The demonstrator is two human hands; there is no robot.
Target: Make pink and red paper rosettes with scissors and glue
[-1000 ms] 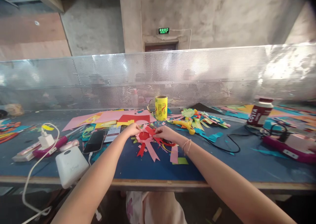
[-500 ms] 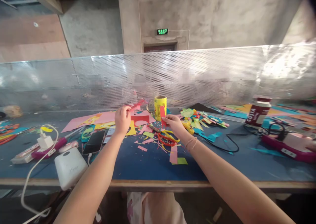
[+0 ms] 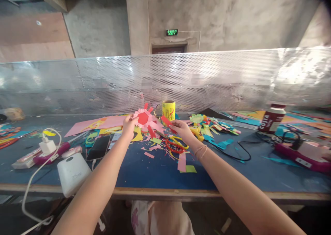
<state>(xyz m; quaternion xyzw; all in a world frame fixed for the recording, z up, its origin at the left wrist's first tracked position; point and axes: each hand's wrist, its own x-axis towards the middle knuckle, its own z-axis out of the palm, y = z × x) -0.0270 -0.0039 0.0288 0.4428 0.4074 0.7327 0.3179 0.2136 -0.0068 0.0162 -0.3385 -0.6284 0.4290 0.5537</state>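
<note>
L hand (image 3: 128, 126) pinches rosette (image 3: 143, 119), now face-on vs edge-on b4; R hand (image 3: 183, 128) grips red strip (image 3: 167, 122), now tilted.

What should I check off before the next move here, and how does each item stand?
1. Left hand holds the pink-and-red rosette: ok, gripped at its edge.
2. Rosette's red centre faces the camera: ok.
3. Right hand holds the red strip: ok, one end pinched.
4. Glue on the strip: cannot tell, too small to see.
5. Red-handled scissors out of both hands: ok, lying on the table.
6. Table free of paper scraps: not ok, several are scattered there.
</note>
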